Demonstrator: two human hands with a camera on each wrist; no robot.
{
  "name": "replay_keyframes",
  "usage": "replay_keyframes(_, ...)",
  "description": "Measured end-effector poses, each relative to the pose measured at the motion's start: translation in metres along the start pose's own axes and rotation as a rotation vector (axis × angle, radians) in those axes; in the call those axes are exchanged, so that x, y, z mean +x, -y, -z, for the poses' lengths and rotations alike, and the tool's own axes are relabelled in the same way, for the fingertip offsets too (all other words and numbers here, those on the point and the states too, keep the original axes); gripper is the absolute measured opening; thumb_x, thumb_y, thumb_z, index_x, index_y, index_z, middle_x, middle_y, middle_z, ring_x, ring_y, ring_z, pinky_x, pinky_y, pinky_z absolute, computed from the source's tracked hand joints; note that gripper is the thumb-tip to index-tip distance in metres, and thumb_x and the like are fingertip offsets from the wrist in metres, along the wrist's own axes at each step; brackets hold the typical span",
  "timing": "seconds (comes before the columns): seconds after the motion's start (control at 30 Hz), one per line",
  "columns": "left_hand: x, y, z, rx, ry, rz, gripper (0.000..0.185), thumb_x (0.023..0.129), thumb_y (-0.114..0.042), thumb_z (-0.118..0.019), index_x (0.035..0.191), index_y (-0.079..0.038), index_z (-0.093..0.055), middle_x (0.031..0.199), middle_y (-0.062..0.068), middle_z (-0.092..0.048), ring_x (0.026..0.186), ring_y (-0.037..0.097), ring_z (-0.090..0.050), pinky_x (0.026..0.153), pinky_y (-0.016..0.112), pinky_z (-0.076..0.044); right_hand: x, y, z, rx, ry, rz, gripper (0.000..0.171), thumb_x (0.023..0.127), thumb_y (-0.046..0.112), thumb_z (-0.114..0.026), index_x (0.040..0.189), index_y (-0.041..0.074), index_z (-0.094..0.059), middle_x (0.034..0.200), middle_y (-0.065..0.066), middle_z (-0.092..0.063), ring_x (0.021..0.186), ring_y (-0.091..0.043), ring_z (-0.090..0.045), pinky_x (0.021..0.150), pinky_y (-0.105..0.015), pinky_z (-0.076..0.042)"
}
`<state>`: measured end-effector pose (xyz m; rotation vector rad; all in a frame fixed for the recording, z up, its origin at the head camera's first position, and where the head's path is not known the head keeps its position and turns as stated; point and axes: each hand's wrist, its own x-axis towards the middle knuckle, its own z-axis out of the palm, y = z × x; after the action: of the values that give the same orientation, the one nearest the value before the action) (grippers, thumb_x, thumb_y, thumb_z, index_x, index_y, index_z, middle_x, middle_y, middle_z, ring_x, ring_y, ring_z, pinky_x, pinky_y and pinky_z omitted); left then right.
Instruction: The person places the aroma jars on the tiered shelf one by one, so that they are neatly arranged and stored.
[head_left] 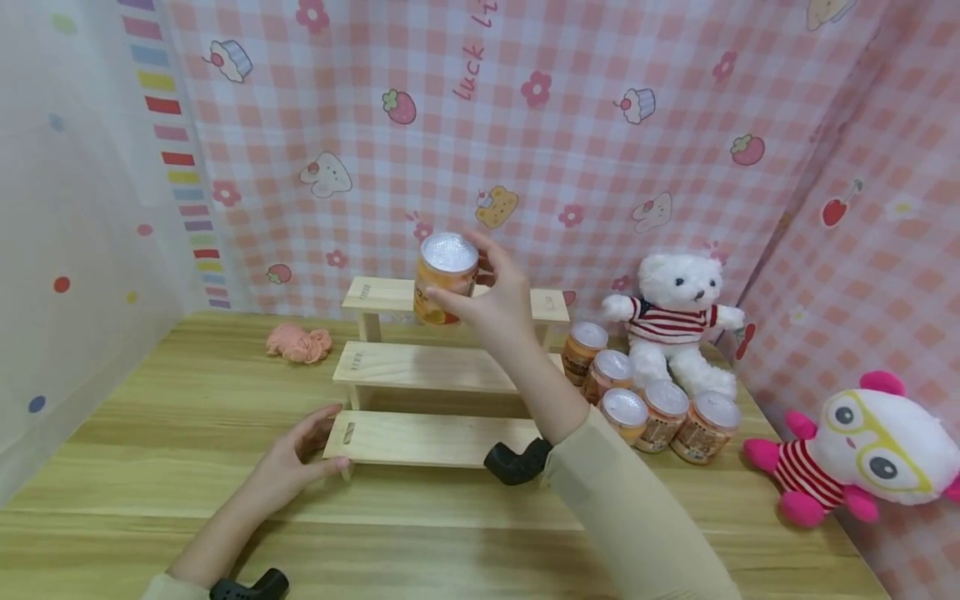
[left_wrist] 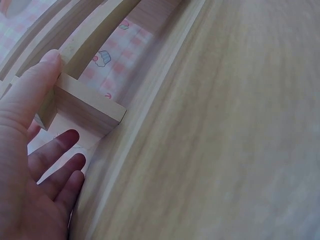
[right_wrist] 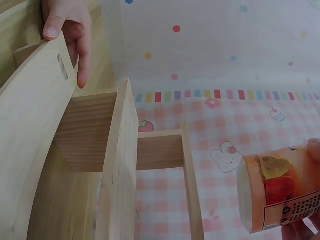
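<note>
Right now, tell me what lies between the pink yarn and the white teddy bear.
In the head view, the wooden step shelf and the held can lie between.

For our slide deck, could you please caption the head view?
Right hand holds an orange can over the wooden stepped shelf; left hand steadies its bottom step.

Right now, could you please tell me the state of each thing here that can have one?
Right hand: raised, gripping the orange can.
Orange can: upright, held over the top step, lid sealed.
Left hand: fingers straight, resting on the stepped rack's lowest step.
Stepped rack: upright on the table, all three steps bare.
Five cans: upright beside the rack, lids on.
White bear: sitting upright.
Pink-limbed doll: lying down.
</note>
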<state>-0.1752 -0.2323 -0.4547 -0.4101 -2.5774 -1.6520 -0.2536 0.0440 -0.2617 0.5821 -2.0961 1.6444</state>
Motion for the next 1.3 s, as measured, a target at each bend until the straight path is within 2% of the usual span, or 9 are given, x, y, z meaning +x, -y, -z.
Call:
replay_keyframes(0.33,-0.002,-0.002,0.0,0.017,-0.005,-0.012,0.075,0.082,-0.019,-0.077,0.145,-0.007,-0.038,0.122,0.013,-0.058,0.111,0.027,-0.052,0.093,0.025,-0.041,0.015,-0.009,-0.021,0.022,-0.006,-0.077,0.074,0.07,0.015,-0.087,0.135,0.011,-0.052,0.115,-0.004,-0.058,0.095,-0.019,-0.055,0.078,-0.028,-0.049)
replay_keyframes(0.53,-0.002,-0.001,0.0,0.017,0.0,-0.019,0.075,0.082,-0.018,-0.077,0.145,-0.007,-0.038,0.122,0.013,-0.058,0.111,0.028,-0.052,0.093,0.025,-0.041,0.023,-0.012,-0.028,0.001,-0.001,-0.113,0.076,0.072,0.017,-0.086,0.138,0.012,-0.049,0.117,-0.003,-0.056,0.098,-0.018,-0.055,0.08,-0.027,-0.049)
replay_keyframes(0.93,0.0,0.0,0.001,0.025,0.001,0.0,0.076,0.083,-0.021,-0.077,0.146,-0.01,-0.037,0.123,0.013,-0.057,0.112,0.028,-0.052,0.094,0.03,-0.041,0.033,-0.02,-0.04,-0.023,0.034,-0.182,0.076,0.075,0.021,-0.084,0.141,0.015,-0.046,0.115,-0.002,-0.054,0.1,-0.016,-0.054,0.079,-0.025,-0.05)
replay_keyframes(1.3,0.0,0.001,-0.002,0.029,-0.01,-0.025,0.075,0.082,-0.018,-0.077,0.146,-0.008,-0.038,0.122,0.013,-0.059,0.108,0.025,-0.054,0.091,0.024,-0.041,0.038,-0.025,-0.041,-0.056,0.048,-0.233,0.077,0.077,0.022,-0.082,0.144,0.019,-0.044,0.124,0.0,-0.053,0.108,-0.015,-0.052,0.084,-0.025,-0.049)
